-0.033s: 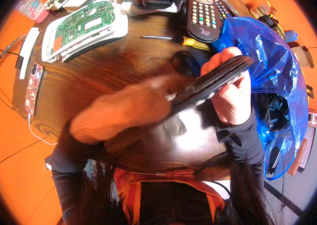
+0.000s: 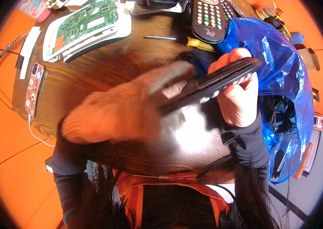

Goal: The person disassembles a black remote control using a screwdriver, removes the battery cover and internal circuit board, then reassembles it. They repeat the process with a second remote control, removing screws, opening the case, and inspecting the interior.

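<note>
My right hand (image 2: 237, 103) grips a dark remote control (image 2: 215, 82), tilted with its far end up to the right; pale buttons show along its lower edge. The fingers wrap behind it and the thumb lies on the button side. At the remote's lower left end is my left hand (image 2: 119, 110), smeared by motion, its fingers reaching along the upper side. Whether it grips the remote or holds something cannot be made out. Under it, a pale greyish blurred patch (image 2: 174, 120) shows, too unclear to name.
A blue plastic bag (image 2: 283, 72) spreads along the right. Beyond my hands lie a yellow-handled screwdriver (image 2: 199, 44), another remote control (image 2: 208, 23) and a white casing with a green circuit board (image 2: 89, 24). On the left, a phone (image 2: 34, 89) is plugged into a white cable (image 2: 37, 133).
My left hand has shifted slightly left, its blurred fingers now showing above the remote. The remote and my right hand have moved slightly to the right.
</note>
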Demonstrator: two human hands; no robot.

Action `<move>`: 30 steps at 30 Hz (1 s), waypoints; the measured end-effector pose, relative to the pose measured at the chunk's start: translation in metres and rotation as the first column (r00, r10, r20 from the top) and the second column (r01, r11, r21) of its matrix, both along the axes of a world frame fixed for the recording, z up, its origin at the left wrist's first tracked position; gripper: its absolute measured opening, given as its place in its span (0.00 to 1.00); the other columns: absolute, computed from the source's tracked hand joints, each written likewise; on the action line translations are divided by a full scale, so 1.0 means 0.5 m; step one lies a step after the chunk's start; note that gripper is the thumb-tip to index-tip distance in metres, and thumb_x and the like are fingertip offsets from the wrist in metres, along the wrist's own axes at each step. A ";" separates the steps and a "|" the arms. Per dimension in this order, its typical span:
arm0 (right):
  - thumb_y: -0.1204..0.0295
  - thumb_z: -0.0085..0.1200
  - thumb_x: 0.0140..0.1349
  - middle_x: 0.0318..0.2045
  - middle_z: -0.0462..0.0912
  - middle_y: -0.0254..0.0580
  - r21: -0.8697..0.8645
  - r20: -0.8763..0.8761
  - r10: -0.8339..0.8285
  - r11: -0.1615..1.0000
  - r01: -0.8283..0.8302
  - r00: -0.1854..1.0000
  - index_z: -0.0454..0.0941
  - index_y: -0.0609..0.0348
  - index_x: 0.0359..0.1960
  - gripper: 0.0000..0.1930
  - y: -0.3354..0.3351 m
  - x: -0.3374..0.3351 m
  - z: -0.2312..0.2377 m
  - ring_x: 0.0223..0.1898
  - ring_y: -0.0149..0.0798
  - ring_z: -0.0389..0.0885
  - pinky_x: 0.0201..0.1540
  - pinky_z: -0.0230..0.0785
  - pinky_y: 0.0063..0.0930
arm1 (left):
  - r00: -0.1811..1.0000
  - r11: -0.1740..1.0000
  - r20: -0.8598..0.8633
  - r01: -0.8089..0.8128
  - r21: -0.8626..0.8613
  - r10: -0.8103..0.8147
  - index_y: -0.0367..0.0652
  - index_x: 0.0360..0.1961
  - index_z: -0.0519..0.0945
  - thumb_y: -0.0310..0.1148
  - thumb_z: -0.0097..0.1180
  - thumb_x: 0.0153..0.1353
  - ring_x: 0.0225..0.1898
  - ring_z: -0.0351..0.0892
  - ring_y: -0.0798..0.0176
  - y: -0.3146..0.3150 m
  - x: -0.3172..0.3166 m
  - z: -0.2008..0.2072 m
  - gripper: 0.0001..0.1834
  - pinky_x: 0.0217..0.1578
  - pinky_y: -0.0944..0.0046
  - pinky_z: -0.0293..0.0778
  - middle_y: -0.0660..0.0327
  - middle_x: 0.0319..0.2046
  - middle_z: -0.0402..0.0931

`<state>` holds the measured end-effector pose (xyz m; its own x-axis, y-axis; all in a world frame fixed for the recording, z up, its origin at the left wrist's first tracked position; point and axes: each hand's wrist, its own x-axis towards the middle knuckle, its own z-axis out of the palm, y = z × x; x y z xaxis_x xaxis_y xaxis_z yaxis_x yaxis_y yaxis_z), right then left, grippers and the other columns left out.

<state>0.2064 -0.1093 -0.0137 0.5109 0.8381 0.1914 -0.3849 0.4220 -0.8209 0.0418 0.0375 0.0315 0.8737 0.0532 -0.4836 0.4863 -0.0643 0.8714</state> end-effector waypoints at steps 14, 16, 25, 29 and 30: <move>0.76 0.71 0.41 0.36 0.83 0.41 -0.210 0.872 0.147 0.974 0.086 0.466 0.84 0.61 0.38 0.18 0.011 0.001 0.010 0.37 0.36 0.80 0.41 0.72 0.26 | 0.962 0.662 -0.132 0.262 0.703 -0.241 0.42 0.59 0.68 0.47 0.57 0.56 0.47 0.77 0.48 0.028 -0.063 0.008 0.33 0.45 0.53 0.72 0.51 0.45 0.77; 0.76 0.72 0.40 0.34 0.83 0.40 -0.201 0.877 0.127 0.973 0.113 0.463 0.84 0.60 0.37 0.18 0.010 -0.007 0.002 0.36 0.35 0.80 0.40 0.72 0.24 | 0.952 0.676 -0.193 0.304 0.671 -0.236 0.41 0.57 0.69 0.50 0.56 0.57 0.44 0.78 0.46 0.027 -0.057 -0.001 0.32 0.42 0.52 0.73 0.50 0.41 0.78; 0.77 0.71 0.37 0.35 0.81 0.45 -0.301 0.833 0.161 0.935 0.190 0.529 0.82 0.66 0.35 0.19 -0.008 -0.025 -0.002 0.42 0.41 0.77 0.48 0.68 0.30 | 0.975 0.630 0.026 0.123 0.767 -0.221 0.40 0.52 0.72 0.48 0.57 0.58 0.37 0.78 0.45 0.006 -0.055 -0.021 0.28 0.38 0.52 0.74 0.48 0.34 0.78; 0.78 0.71 0.38 0.35 0.81 0.45 -0.336 0.809 0.169 0.919 0.207 0.563 0.82 0.66 0.35 0.18 -0.013 -0.030 -0.001 0.42 0.41 0.77 0.48 0.67 0.29 | 0.958 0.664 -0.200 0.286 0.691 -0.205 0.39 0.50 0.72 0.47 0.58 0.57 0.36 0.79 0.45 0.001 -0.045 -0.014 0.27 0.36 0.52 0.74 0.49 0.33 0.78; 0.78 0.71 0.38 0.35 0.81 0.45 -0.341 0.808 0.172 0.917 0.208 0.564 0.83 0.66 0.35 0.18 -0.013 -0.031 0.000 0.42 0.41 0.77 0.48 0.67 0.29 | 0.958 0.659 -0.204 0.286 0.695 -0.201 0.38 0.50 0.72 0.46 0.58 0.57 0.36 0.79 0.45 0.000 -0.043 -0.012 0.26 0.36 0.52 0.74 0.49 0.33 0.77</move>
